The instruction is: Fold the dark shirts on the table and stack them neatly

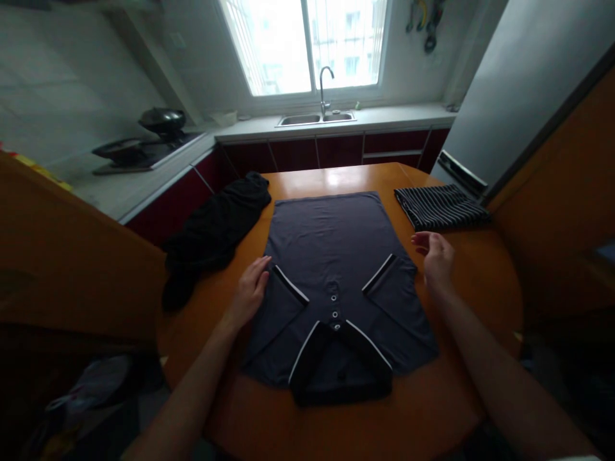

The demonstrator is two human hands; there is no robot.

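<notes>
A dark grey polo shirt [331, 243] lies spread front up on the wooden table, its black collar edged in white towards me. Both short sleeves are folded inward over the front, and their black-and-white cuffs point at the button placket. My left hand [250, 289] is at the shirt's left edge beside the cuff, fingers stretched out and holding nothing. Just off the right edge is my right hand [436, 257], open with loosely bent fingers and nothing in it. Whether the left fingertips touch the fabric I cannot tell.
A crumpled black garment [216, 224] lies at the table's left edge. On the right is a folded black-and-white striped cloth [442, 206]. Beyond the orange-brown table [331, 176] are a sink [300, 120], a stove with pans [162, 120] and a fridge [519, 77].
</notes>
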